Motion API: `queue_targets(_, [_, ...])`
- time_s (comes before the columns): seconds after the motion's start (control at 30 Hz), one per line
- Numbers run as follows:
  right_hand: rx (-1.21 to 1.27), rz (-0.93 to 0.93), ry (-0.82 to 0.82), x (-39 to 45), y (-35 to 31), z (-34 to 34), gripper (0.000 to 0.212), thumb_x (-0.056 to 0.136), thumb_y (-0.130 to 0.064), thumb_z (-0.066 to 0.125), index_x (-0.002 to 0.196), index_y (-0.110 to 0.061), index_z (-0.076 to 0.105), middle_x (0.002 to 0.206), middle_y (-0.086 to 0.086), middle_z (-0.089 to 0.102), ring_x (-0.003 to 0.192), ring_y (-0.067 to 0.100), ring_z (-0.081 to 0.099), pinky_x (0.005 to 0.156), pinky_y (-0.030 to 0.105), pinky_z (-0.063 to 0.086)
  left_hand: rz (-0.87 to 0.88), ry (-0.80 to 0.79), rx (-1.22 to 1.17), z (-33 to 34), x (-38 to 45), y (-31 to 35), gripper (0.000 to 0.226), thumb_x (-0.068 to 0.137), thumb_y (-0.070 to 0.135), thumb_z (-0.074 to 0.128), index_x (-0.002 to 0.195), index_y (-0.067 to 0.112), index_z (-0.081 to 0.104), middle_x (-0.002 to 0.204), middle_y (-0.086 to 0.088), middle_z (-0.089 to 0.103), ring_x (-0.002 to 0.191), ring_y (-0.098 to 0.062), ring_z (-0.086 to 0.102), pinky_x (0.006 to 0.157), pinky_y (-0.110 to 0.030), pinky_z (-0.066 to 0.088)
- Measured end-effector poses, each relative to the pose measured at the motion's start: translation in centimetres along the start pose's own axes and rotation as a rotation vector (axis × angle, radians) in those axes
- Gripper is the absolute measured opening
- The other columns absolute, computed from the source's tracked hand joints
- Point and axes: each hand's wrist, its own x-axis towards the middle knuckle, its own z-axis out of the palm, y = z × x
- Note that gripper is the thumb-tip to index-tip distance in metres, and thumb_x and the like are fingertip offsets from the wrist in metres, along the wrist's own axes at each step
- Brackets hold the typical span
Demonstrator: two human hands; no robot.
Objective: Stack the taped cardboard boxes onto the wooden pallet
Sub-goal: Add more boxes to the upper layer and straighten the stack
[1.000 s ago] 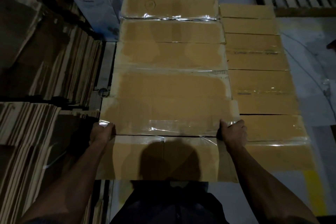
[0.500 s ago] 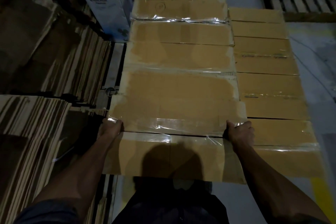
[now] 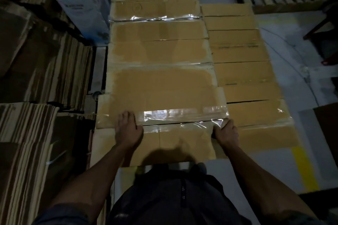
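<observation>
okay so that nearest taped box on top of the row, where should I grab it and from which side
Take the nearest taped box by its two short ends, one of the hands on each, from the near edge. It is wide and flat, so end grips keep it level. The right hand is at the right corner; the left hand lies on top, inboard of the left end.

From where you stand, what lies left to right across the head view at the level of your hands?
Flat cardboard stacks → left hand → taped box → right hand → lower row of boxes → yellow floor line.
</observation>
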Motion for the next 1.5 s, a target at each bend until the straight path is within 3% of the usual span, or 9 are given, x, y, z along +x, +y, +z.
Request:
queue_targets(0.2, [0.068,0.001,-0.073,-2.4,2.5,-0.2,0.066,0.090,-0.033,0.056,0.144,-0.004,0.032,0.134,0.027,0.051,0.120,0.044,0.051,0.099,0.049,0.044,0.331,-0.119,0.066,1.4,-0.2,9.6,0.063,0.091,0.033,0.046,0.147,0.009,0.029,0.159,-0.016,0.020,0.147,-0.031,0.015,0.120,-0.041,0.016])
queue_targets(0.33, [0.135,-0.011,-0.157,-1.2,4.1,-1.4,0.064,0.090,-0.036,0.056,0.144,-0.009,0.034,0.129,0.020,0.056,0.114,0.039,0.056,0.091,0.041,0.046,0.483,-0.168,0.113,2.7,2.0,19.1,0.065,0.096,0.039,0.043,0.151,0.011,0.024,0.162,-0.011,0.016,0.150,-0.030,0.009,0.121,-0.043,0.010])
queue_targets(0.5, [0.131,-0.108,-0.336,1.0,5.1,-2.6,0.059,0.092,-0.055,0.050,0.136,-0.017,0.042,0.113,0.001,0.051,0.104,0.022,0.058,0.084,0.034,0.044,0.437,-0.206,0.122,3.7,5.8,28.3,0.071,0.097,0.047,0.041,0.154,0.010,0.018,0.163,-0.009,0.010,0.150,-0.027,0.003,0.120,-0.043,0.007])
queue_targets(0.63, [0.018,-0.200,-0.360,2.1,6.1,-2.2,0.057,0.100,-0.037,0.050,0.145,-0.005,0.034,0.131,0.014,0.055,0.115,0.034,0.057,0.090,0.036,0.043,0.357,-0.255,0.170,5.8,8.6,32.2,0.079,0.096,0.060,0.035,0.154,0.010,0.018,0.163,-0.010,0.011,0.150,-0.029,0.007,0.121,-0.046,0.011])
queue_targets(0.77, [0.090,-0.248,-0.380,1.9,6.4,-2.3,0.062,0.102,-0.033,0.045,0.150,0.001,0.025,0.147,0.024,0.039,0.133,0.038,0.041,0.106,0.039,0.034,0.294,-0.239,0.244,8.2,10.0,33.6,0.085,0.088,0.072,0.039,0.147,0.011,0.033,0.156,-0.012,0.029,0.143,-0.031,0.027,0.115,-0.050,0.025])
queue_targets(0.83, [0.133,-0.213,-0.413,2.0,6.4,-2.7,0.067,0.102,-0.035,0.048,0.155,-0.007,0.017,0.156,0.017,0.031,0.141,0.033,0.033,0.111,0.038,0.030,0.276,-0.200,0.258,8.8,10.2,33.8,0.083,0.087,0.072,0.041,0.144,0.012,0.039,0.151,-0.011,0.037,0.138,-0.031,0.036,0.113,-0.051,0.029])
queue_targets(1.0, [0.202,-0.159,-0.432,2.0,6.1,-2.8,0.070,0.100,-0.033,0.054,0.155,-0.021,0.012,0.158,0.008,0.032,0.140,0.030,0.038,0.108,0.042,0.038,0.274,-0.167,0.253,9.1,10.6,34.1,0.066,0.089,0.061,0.049,0.132,0.011,0.051,0.137,-0.011,0.050,0.122,-0.031,0.050,0.106,-0.047,0.038])
queue_targets(1.27, [0.139,-0.166,-0.445,2.2,5.9,-3.0,0.069,0.100,-0.034,0.053,0.153,-0.021,0.012,0.158,0.007,0.031,0.138,0.030,0.041,0.105,0.042,0.038,0.258,-0.168,0.188,9.5,10.9,33.6,0.070,0.089,0.062,0.050,0.136,0.011,0.048,0.139,-0.014,0.050,0.124,-0.033,0.048,0.105,-0.051,0.039])
queue_targets(1.5, [0.302,-0.087,-0.482,2.0,6.2,-3.3,0.071,0.100,-0.037,0.053,0.156,-0.027,0.010,0.160,0.007,0.025,0.143,0.030,0.033,0.110,0.047,0.034,0.296,-0.179,0.173,9.4,10.6,33.2,0.078,0.089,0.069,0.045,0.141,0.011,0.041,0.147,-0.014,0.042,0.133,-0.033,0.041,0.111,-0.052,0.031])
